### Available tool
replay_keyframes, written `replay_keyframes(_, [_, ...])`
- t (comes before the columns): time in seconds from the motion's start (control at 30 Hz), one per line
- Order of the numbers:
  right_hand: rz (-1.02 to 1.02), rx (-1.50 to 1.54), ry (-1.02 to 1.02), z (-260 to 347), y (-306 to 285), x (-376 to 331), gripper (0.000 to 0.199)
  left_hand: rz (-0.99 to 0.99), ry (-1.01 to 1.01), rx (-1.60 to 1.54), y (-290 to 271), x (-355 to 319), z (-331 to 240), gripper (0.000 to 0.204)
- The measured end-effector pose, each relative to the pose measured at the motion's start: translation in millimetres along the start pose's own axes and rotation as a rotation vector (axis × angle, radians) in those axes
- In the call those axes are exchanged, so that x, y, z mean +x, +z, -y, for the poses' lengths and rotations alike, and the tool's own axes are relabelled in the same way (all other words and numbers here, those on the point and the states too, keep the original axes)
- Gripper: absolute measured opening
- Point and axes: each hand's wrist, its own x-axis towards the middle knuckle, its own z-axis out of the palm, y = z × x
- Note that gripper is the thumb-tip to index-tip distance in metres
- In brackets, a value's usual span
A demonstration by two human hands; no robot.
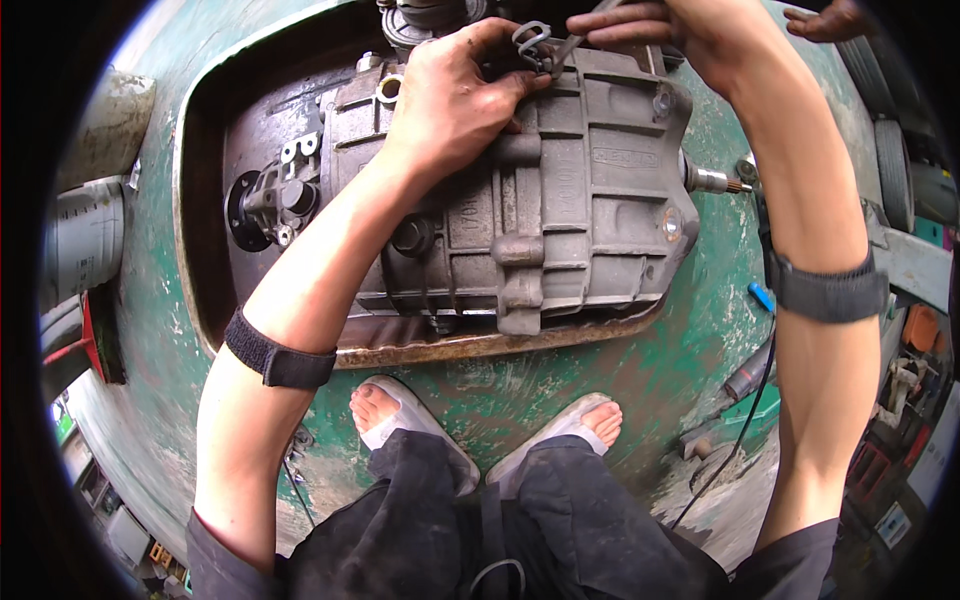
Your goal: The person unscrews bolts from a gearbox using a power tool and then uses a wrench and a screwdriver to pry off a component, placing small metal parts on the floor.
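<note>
A grey cast-metal gearbox lies on its side in a rusty metal tray. My left hand rests over its far upper edge, thumb and forefinger closed at a bent, looped metal wire piece. Just to the right, my right hand has its fingers along a thin grey metal bar, whose lower end meets the casing by the left fingertips. The right thumb is hidden. From the gearbox's right end sticks out a splined shaft.
Another person's hand shows at the top right. A blue-handled tool and a dark cylindrical part lie on the green floor at right. Buckets stand at left, tyres at far right. My feet are below the tray.
</note>
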Motion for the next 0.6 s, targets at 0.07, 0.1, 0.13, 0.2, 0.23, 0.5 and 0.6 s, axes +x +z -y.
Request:
replay_keyframes(0.07, [0.023,-0.057,0.026,9,6,3,0.031,-0.012,0.056,0.077,0,1,-1,0.028])
replay_keyframes(0.1, [0.038,-0.085,0.035,10,8,5,0.031,-0.001,0.032,0.103,0,1,-2,0.029])
replay_keyframes(0.13, [0.022,-0.095,-0.011,9,9,0,0.031,0.012,-0.012,0.052,0,0,-2,0.030])
replay_keyframes(0.2, [-0.012,-0.119,-0.104,-1,10,-13,0.030,0.013,-0.003,0.057,0,0,-3,0.030])
replay_keyframes(0.23, [0.006,-0.616,-0.396,-13,7,-12,0.028,0.012,-0.003,0.058,0,-1,-3,0.030])
replay_keyframes(0.5, [-0.248,-0.252,-0.752,-99,32,-73,0.013,0.040,-0.036,-0.070,-1,0,-3,0.027])
replay_keyframes(0.6, [-0.315,0.283,-0.430,-106,39,-84,0.023,0.033,-0.034,-0.101,-1,0,-3,0.025])
